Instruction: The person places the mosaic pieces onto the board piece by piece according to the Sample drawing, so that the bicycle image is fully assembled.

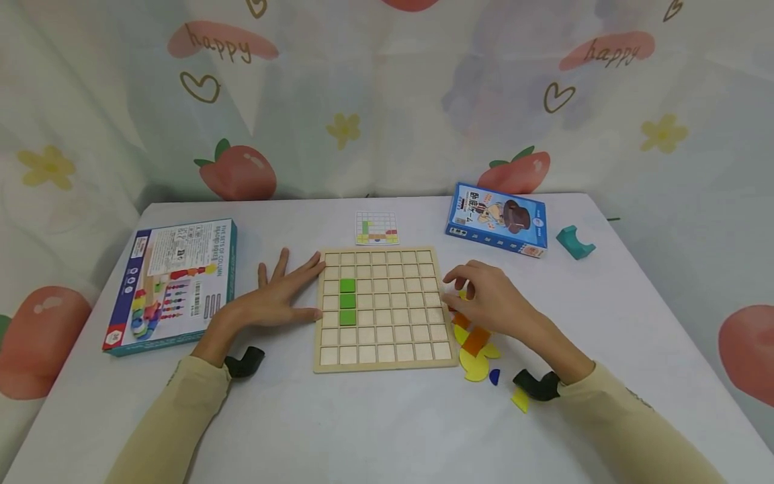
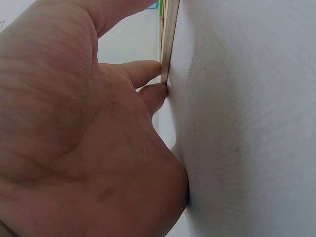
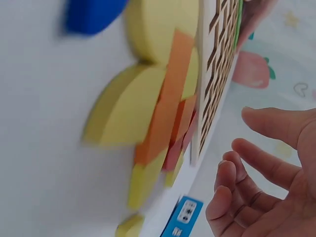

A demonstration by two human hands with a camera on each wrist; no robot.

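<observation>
Facing fruit-printed cloth (image 1: pixel 387 87) across a white table (image 1: pixel 363 430), bracing the wooden grid board (image 1: pixel 402 316) with the left hand (image 1: pixel 278 294), spreading its fingers, resting thumb and fingertip against the board's left edge. Hovering with the right hand (image 1: pixel 492 299) over yellow pieces (image 1: pixel 474 367) and orange pieces (image 1: pixel 476 341) to the board's right, bending fingers loosely, pinching nothing visible. Seeing 3 green squares (image 1: pixel 347 301) sitting in the board's second column from left! Likely needing a clean pinch: lifting 1 piece by its sides, matching against the card (image 1: pixel 377 227) just beyond the board's far edge, pressing lightly at left to avoid shoving.
</observation>
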